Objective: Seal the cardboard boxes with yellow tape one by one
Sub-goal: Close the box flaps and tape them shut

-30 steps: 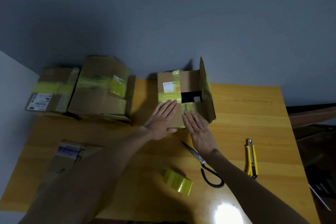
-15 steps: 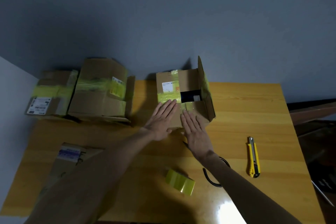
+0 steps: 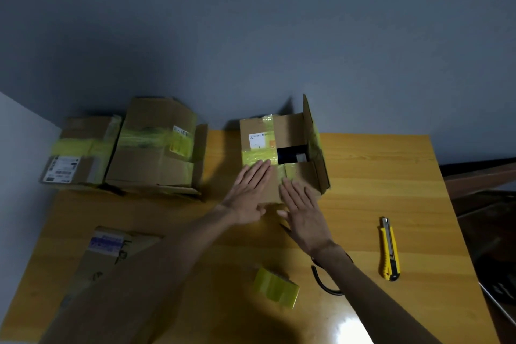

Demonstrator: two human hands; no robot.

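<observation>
Cardboard box (image 3: pixel 290 131) stood at the far edge of the table (image 3: pixel 377 176), near the middle. The left hand (image 3: pixel 248 193) and right hand (image 3: pixel 304 212) lay flat on its near side, fingers straight, gripping nothing. One flap (image 3: pixel 310 126) stood upright beside a dark gap. If it sprang back, the tape (image 3: pixel 257 155) could peel.

- Single view only, worn on the head, set above the near end of the wooden table (image 3: pixel 391 176), facing forward and down.
- Wide-angle: table edges splayed outward toward the bottom, grey wall (image 3: pixel 251 22) filling nearly the whole upper half.
- Close in: both forearms entering from the bottom edge, left hand (image 3: pixel 248 193) and right hand (image 3: pixel 304 212) laid flat near the centre at arm's reach.
- Straight ahead, just above centre, the open cardboard box (image 3: pixel 287 131); off to the far left, the taped boxes (image 3: pixel 150 159).
- Right margin reaching past the table's side edge.
</observation>
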